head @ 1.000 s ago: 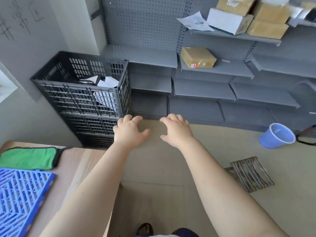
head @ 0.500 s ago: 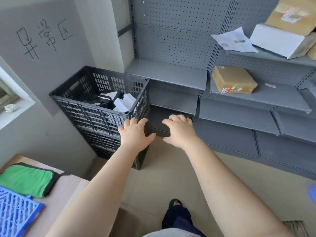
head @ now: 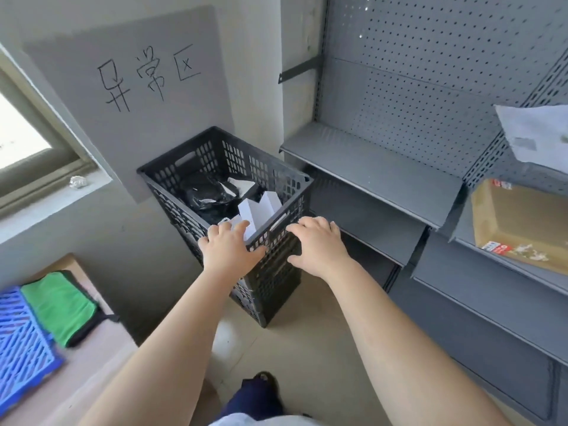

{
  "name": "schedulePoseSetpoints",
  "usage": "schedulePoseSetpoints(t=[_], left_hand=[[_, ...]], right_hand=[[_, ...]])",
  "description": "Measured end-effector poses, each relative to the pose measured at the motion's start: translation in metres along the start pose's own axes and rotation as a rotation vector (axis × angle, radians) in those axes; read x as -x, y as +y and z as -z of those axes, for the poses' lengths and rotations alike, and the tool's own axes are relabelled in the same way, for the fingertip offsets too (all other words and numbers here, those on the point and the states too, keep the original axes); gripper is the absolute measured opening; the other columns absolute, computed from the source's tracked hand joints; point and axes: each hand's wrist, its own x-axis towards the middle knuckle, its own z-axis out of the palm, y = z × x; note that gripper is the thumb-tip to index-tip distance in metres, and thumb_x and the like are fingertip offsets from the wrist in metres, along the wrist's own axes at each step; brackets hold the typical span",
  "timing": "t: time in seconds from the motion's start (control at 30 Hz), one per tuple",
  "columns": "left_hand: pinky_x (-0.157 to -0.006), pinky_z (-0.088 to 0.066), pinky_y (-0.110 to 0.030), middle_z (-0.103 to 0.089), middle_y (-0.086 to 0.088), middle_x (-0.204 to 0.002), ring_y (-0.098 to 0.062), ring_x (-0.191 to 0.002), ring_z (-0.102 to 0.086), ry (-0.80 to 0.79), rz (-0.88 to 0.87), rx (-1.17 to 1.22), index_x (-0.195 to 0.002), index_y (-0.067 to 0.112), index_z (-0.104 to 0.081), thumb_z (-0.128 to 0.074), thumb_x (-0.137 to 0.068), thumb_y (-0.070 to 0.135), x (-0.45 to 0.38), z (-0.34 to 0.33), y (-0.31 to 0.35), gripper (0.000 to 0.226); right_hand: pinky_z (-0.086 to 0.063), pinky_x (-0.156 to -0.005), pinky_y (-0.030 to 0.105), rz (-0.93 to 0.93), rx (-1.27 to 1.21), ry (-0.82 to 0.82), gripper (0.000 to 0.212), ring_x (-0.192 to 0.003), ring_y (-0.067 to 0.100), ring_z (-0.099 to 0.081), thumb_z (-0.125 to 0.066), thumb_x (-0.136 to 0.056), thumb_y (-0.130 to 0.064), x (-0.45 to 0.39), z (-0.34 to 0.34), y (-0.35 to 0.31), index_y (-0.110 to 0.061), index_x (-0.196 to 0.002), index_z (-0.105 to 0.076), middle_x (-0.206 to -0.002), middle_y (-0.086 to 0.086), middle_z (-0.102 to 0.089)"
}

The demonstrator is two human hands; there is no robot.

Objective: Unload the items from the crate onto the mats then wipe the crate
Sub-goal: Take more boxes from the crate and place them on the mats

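Note:
A black slatted crate (head: 196,155) tops a stack of crates against the wall. Inside lie a black plastic bag (head: 206,195) and white boxes (head: 259,209). My left hand (head: 229,247) reaches over the crate's near corner rim with relaxed fingers and holds nothing. My right hand (head: 316,241) hovers open just outside the crate's right side, near its handle slot. A blue slatted mat (head: 21,342) and a green cloth (head: 60,305) lie on the table at the lower left.
Grey metal shelves (head: 368,161) stand right of the crate, with a brown cardboard box (head: 522,222) and a paper sheet (head: 534,133) on them. A window sill (head: 55,192) with crumpled paper is at the left. My foot (head: 261,392) stands on the tan floor.
I have stepped closer to the crate stack. Both hands moved forward and now reach the top crate's near rim, where before they were short of it.

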Motion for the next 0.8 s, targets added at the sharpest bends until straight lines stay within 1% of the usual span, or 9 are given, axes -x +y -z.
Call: schedulePoseSetpoints(t=[0.1, 0.27, 0.37, 0.47, 0.63, 0.7, 0.8], left_hand=[[-0.106, -0.032, -0.051, -0.046, -0.004, -0.141, -0.033, -0.132, -0.036, -0.022, 0.054, 0.003, -0.146, 0.035, -0.036, -0.052, -0.081, 0.072, -0.026, -0.004, 0.001, 0.076], [-0.102, -0.033, -0.048, -0.048, -0.005, -0.137, -0.033, -0.129, -0.037, -0.027, 0.083, 0.024, -0.145, 0.033, -0.037, -0.053, -0.083, 0.067, -0.087, -0.013, 0.008, 0.072], [-0.103, -0.033, -0.05, -0.044, -0.005, -0.141, -0.033, -0.132, -0.034, -0.157, 0.1, 0.024, -0.15, 0.034, -0.028, -0.057, -0.085, 0.063, -0.132, -0.022, 0.008, 0.077], [-0.102, -0.033, -0.051, -0.046, -0.004, -0.139, -0.032, -0.132, -0.035, -0.234, 0.1, 0.008, -0.148, 0.034, -0.029, -0.059, -0.084, 0.062, -0.172, -0.031, 0.004, 0.076], [-0.1, -0.034, -0.048, -0.048, -0.004, -0.134, -0.031, -0.13, -0.037, -0.227, 0.132, 0.018, -0.143, 0.032, -0.037, -0.061, -0.083, 0.06, -0.236, -0.031, -0.003, 0.07], [-0.1, -0.035, -0.048, -0.048, -0.004, -0.133, -0.031, -0.128, -0.038, -0.214, 0.154, 0.024, -0.142, 0.032, -0.037, -0.06, -0.084, 0.06, -0.253, -0.031, -0.006, 0.069], [-0.101, -0.034, -0.048, -0.048, -0.004, -0.134, -0.031, -0.129, -0.037, -0.235, 0.219, 0.057, -0.145, 0.033, -0.035, -0.06, -0.083, 0.058, -0.264, -0.035, -0.011, 0.071]], right_hand=[[-0.019, -0.115, 0.059, 0.052, -0.033, -0.03, 0.063, -0.136, 0.028, -0.03, -0.066, -0.085, -0.044, -0.033, -0.003, 0.005, -0.03, -0.141, -0.041, -0.145, 0.0, -0.041], [-0.023, -0.114, 0.056, 0.116, -0.04, -0.085, 0.063, -0.136, 0.028, -0.029, -0.065, -0.086, -0.041, -0.106, 0.005, 0.01, -0.028, -0.143, -0.04, -0.146, 0.001, -0.04], [-0.027, -0.113, 0.05, 0.146, -0.043, -0.153, 0.063, -0.135, 0.028, -0.026, -0.065, -0.087, -0.038, -0.154, 0.008, 0.016, -0.027, -0.144, -0.04, -0.147, 0.002, -0.039], [-0.029, -0.112, 0.047, 0.18, -0.059, -0.221, 0.06, -0.136, 0.027, -0.024, -0.065, -0.087, -0.032, -0.2, 0.009, 0.018, -0.026, -0.142, -0.042, -0.147, 0.001, -0.039], [-0.031, -0.108, 0.044, 0.226, -0.013, -0.226, 0.058, -0.136, 0.025, -0.027, -0.065, -0.087, -0.031, -0.271, 0.007, 0.017, -0.025, -0.141, -0.044, -0.143, -0.001, -0.042], [-0.033, -0.106, 0.043, 0.23, 0.016, -0.236, 0.057, -0.134, 0.026, -0.029, -0.065, -0.086, -0.031, -0.293, 0.002, 0.017, -0.024, -0.139, -0.044, -0.142, 0.001, -0.043], [-0.036, -0.103, 0.043, 0.254, 0.042, -0.298, 0.054, -0.129, 0.027, -0.032, -0.065, -0.085, -0.03, -0.317, -0.01, 0.017, -0.022, -0.135, -0.047, -0.136, 0.002, -0.045]])
